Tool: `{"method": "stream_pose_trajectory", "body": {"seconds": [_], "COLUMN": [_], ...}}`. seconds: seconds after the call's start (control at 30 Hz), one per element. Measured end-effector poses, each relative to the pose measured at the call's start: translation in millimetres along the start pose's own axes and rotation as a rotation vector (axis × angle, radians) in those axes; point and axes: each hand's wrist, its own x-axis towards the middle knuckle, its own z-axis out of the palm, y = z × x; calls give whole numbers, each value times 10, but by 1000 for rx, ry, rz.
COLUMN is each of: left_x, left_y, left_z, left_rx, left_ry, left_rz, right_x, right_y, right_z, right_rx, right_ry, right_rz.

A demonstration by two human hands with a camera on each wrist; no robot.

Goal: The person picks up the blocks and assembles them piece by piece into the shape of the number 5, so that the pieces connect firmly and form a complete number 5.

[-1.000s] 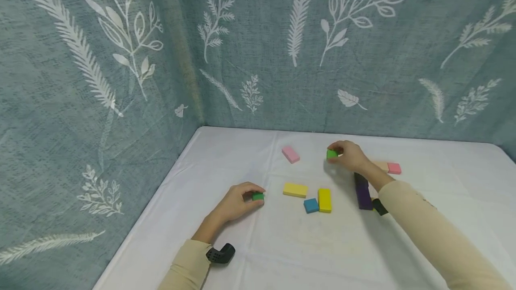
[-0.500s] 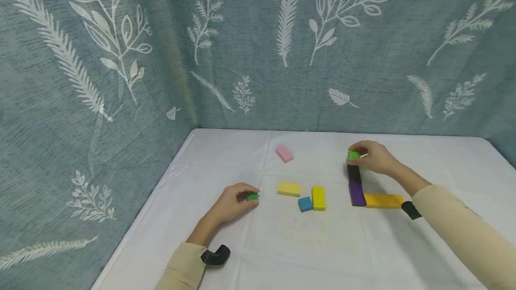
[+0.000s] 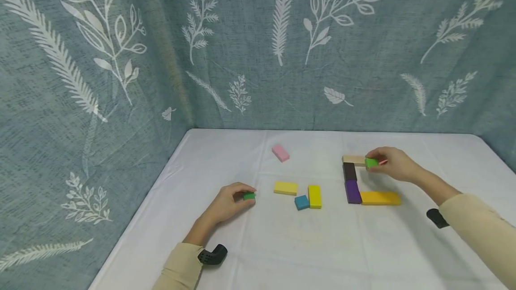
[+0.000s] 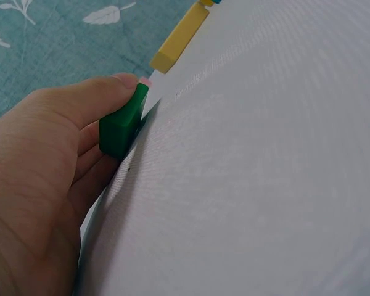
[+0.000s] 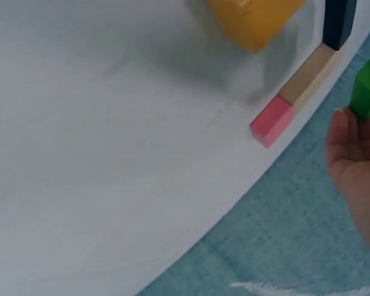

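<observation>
On the left of the table, my left hand (image 3: 226,203) pinches a dark green block (image 3: 249,196) between thumb and fingers. The left wrist view shows that green block (image 4: 120,123) low against the white cloth. My right hand (image 3: 395,164) grips a bright green block (image 3: 371,163) over the far row, overlapping the right part of the beige block (image 3: 353,160). Below the beige block come a black block (image 3: 350,172), a purple block (image 3: 352,191) and an orange block (image 3: 380,198), joined in an angular outline. A coral block (image 5: 272,121) caps the beige one's end.
Left of the outline lie a pale yellow block (image 3: 285,187), a bright yellow block (image 3: 315,196) and a blue block (image 3: 301,202) touching it. A pink block (image 3: 280,152) lies farther back. The white-covered table (image 3: 306,249) meets a leaf-patterned curtain (image 3: 250,48) behind and at left.
My right hand has carried the bright green block rightward, past the black block, to above the beige one. The left hand keeps its place with the dark green block. The head view has shifted slightly.
</observation>
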Motion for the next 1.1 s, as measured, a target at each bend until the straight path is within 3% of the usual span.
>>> {"method": "stream_pose_trajectory", "body": {"seconds": [0.33,0.6,1.1], "left_x": [14,18,11], "left_y": [0,-5,22], "left_z": [11,0,16], "left_rx": [-4,-19,-39], "left_ry": [3,4,1], "left_rz": [4,-8,-21], "right_x": [-296,-530,-792], "right_y": [261,460,510], "right_z": [-33,-58,-1], "right_rx": [-4,-32,-8], "right_ry": [-69,-58,-93], "right_rz": [20,28,4]}}
